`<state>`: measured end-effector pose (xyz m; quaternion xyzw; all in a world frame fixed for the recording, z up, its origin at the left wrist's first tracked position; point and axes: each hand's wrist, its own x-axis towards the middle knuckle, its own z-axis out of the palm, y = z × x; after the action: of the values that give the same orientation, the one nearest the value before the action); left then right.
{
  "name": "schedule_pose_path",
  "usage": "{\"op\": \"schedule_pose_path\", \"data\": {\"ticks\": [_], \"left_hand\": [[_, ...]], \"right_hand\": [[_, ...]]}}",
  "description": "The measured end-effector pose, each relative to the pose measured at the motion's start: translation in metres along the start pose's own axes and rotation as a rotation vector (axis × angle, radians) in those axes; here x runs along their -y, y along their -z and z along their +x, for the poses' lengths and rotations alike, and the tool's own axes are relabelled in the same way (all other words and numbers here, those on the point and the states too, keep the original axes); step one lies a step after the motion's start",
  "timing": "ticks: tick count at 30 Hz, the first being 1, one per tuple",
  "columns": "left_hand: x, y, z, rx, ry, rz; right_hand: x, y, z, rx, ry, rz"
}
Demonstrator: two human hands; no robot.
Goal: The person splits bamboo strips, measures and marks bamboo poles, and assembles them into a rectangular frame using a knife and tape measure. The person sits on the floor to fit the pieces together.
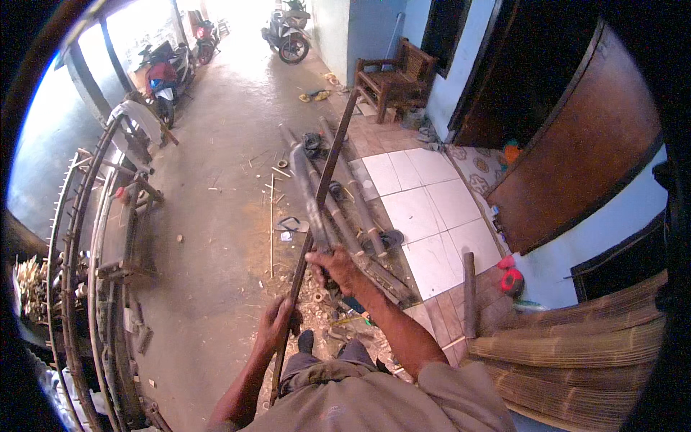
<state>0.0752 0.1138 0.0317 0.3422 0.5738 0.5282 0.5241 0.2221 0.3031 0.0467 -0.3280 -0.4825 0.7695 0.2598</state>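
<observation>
My left hand (278,324) is closed round a long dark wooden strip (328,171), which slants from my lap up toward the bench. Farther up, my right hand (335,269) is closed, its thumb side against the strip. From that fist a long, grey, slightly curved machete-like blade (308,189) points away, close beside the strip. My fingers hide its handle. Several brown bamboo poles (366,216) lie on the floor just beyond my hands. Pale wood shavings (317,317) are scattered round my feet.
At left stand curved bamboo racks (68,288) and a small wooden bench (124,237). A wooden chair (396,72) is by the blue wall. White tiles (425,205), an upright pole (469,295) and a rolled woven blind (568,345) are at right. Motorbikes (288,36) stand far off.
</observation>
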Motion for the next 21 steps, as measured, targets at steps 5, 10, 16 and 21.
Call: {"op": "schedule_pose_path", "data": {"ticks": [5, 10, 16, 21], "left_hand": [[-0.025, -0.005, 0.064, -0.046, -0.031, 0.094], [-0.037, -0.001, 0.081, -0.111, -0.173, 0.192], [-0.068, 0.002, 0.050, 0.089, 0.199, -0.270], [-0.069, 0.003, 0.015, 0.102, 0.306, -0.440]], "right_hand": [[-0.005, 0.002, -0.021, -0.156, 0.306, -0.853], [-0.006, 0.018, -0.041, -0.227, 0.476, -1.349], [0.017, 0.061, -0.012, -0.472, 0.281, -1.385], [0.031, 0.069, -0.014, -0.156, 0.378, -1.502]]}}
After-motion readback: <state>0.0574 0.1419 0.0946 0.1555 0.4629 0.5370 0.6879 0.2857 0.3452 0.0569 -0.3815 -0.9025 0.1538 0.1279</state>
